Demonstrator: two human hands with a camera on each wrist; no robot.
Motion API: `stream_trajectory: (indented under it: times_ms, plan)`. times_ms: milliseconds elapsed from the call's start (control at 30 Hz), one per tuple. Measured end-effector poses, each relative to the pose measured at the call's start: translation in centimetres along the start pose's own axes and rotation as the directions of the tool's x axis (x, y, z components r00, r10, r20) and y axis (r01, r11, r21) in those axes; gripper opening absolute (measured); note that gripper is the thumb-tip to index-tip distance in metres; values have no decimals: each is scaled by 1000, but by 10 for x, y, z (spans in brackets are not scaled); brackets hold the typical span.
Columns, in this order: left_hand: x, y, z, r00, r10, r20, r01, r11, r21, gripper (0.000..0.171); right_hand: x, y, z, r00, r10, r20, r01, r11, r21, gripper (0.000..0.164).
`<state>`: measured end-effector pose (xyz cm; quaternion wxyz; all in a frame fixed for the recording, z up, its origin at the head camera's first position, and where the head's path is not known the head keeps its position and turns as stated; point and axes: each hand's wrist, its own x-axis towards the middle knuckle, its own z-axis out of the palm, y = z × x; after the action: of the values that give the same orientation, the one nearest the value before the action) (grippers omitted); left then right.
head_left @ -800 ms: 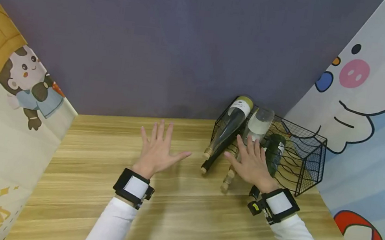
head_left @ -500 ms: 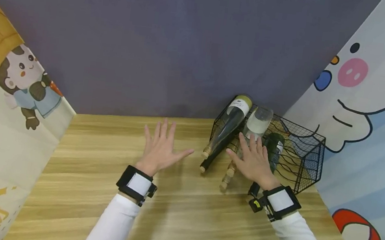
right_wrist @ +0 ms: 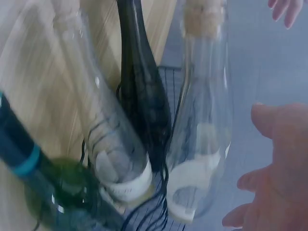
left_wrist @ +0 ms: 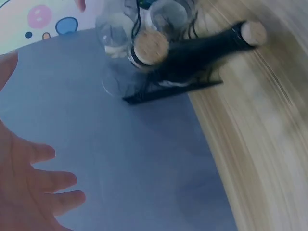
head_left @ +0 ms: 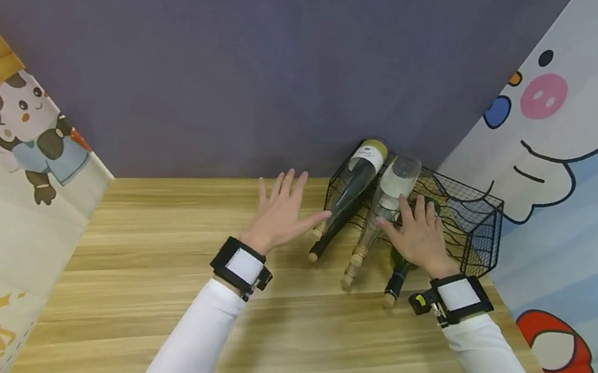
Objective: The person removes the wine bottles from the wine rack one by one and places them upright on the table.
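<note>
Both hands hover with spread fingers and grip nothing. My left hand [head_left: 280, 218] is left of a black wire bottle rack [head_left: 484, 232], its thumb close to the corked ends of the leftmost bottles. Over the rack's middle, my right hand [head_left: 419, 237] overlaps a green bottle [head_left: 396, 277], hiding much of its body. Left of that hand, clear corked bottles [head_left: 386, 202] lie in the rack. At the rack's left end are a bottle with a white label [head_left: 367, 154] and a dark bottle [head_left: 332, 234]. Corked necks point toward me; the right wrist view shows clear bottles [right_wrist: 207, 86] beside the hand.
The rack stands on a wood-grain table [head_left: 156, 269], near its back right corner. A grey-purple backdrop [head_left: 224, 67] rises behind it. Cartoon-printed curtains flank both sides, with the right curtain [head_left: 563, 253] close to the rack.
Both hands have moved to the right and slightly farther back. The green bottle's neck and cork now show below my right hand. The bottles stay in the rack; the head view has shifted slightly.
</note>
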<state>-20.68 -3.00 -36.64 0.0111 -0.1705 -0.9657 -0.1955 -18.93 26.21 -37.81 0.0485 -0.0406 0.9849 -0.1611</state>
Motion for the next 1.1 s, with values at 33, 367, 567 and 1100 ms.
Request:
stream_trajectory:
  times_ms: [33,367,567,1100]
  plan:
    - [3,3,1,1000,6,3,-6,1000,-14,98,1,4,-1,1000,6,1,-6,1000,-6,86]
    - [22,21,9,999,22,24,-21,1000,-21,94,10,46,-19,995,96,3,-96,995,-27,92]
    - [29,29,14,999,28,39,-29,999,20,95,15,77,-22,991,132,-29,-133,991,-6,84]
    - [52,38,15,998,20,66,-29,990,135,94,24,128,-45,957,288,-38,-287,958,19,77]
